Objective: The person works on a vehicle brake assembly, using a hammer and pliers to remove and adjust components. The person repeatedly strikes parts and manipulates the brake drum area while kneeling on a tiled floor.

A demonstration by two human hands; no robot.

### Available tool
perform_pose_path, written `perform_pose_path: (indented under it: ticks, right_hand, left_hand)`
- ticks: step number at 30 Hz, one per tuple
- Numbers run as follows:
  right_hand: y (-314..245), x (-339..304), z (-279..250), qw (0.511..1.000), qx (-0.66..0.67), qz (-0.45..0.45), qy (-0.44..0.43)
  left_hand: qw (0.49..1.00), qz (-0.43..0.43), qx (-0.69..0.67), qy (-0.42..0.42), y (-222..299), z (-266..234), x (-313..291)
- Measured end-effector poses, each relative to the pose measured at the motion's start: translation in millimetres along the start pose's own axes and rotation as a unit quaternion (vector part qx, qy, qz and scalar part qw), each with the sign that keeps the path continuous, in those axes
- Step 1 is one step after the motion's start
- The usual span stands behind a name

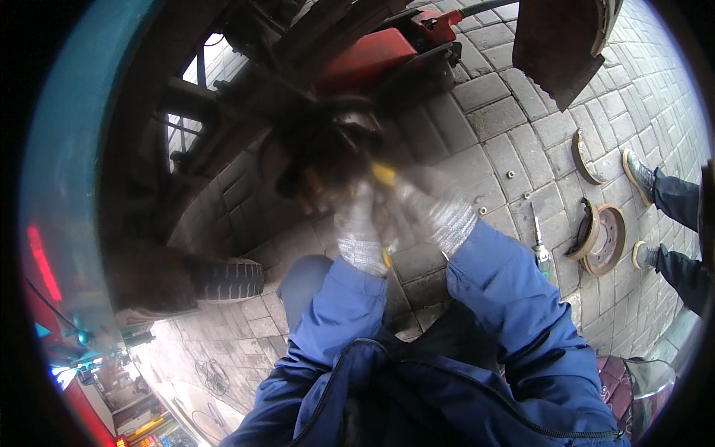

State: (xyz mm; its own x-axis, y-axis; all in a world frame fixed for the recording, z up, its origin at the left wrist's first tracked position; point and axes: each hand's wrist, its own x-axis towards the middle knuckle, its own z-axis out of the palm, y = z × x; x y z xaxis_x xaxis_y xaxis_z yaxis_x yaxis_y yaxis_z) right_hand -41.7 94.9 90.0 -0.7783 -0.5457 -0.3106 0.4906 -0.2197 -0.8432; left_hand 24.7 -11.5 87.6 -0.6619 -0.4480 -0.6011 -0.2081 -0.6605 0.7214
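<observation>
Both my hands wear pale grey knit gloves and are smeared by motion. My left hand [357, 212] reaches to the lower edge of a dark, round wheel hub [320, 153] under the vehicle. Just to its right, my right hand [436, 212] angles inward toward the same hub. A blurred yellow piece [383, 175] shows at the right hand's fingertips; its kind and whether it is held do not show. Another small yellow bit [386, 258] is beside my left wrist. The fingers of both hands are too blurred to read.
A red jack-like body [372, 59] stands beyond the hub. A tyre [231, 280] lies left of my knee. On the paving at right are curved brake shoes [586, 158], a rusty drum-like ring [605, 240], a tool [540, 238] and loose nuts [511, 174]. A person's shoe [637, 176] is nearby.
</observation>
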Motion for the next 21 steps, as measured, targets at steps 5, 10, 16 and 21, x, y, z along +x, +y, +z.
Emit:
perform_pose_path:
  ticks: [5,10,16,21]
  right_hand:
    - [-9,-1,-13,0.985,-0.071,0.144,-0.059]
    - [6,-8,-22,0.96,0.166,0.149,-0.17]
    - [37,-13,-17,0.925,0.269,0.164,-0.215]
    - [49,-15,-16,0.911,0.325,0.144,-0.209]
  left_hand:
    - [0.999,0.008,0.024,-0.031,12,-2,-6]
    - [0.999,0.01,0.031,-0.013,25,0,-15]
    - [0.986,0.059,0.154,0.002,38,-9,-14]
    - [0.966,0.084,0.234,0.066,35,-19,-16]
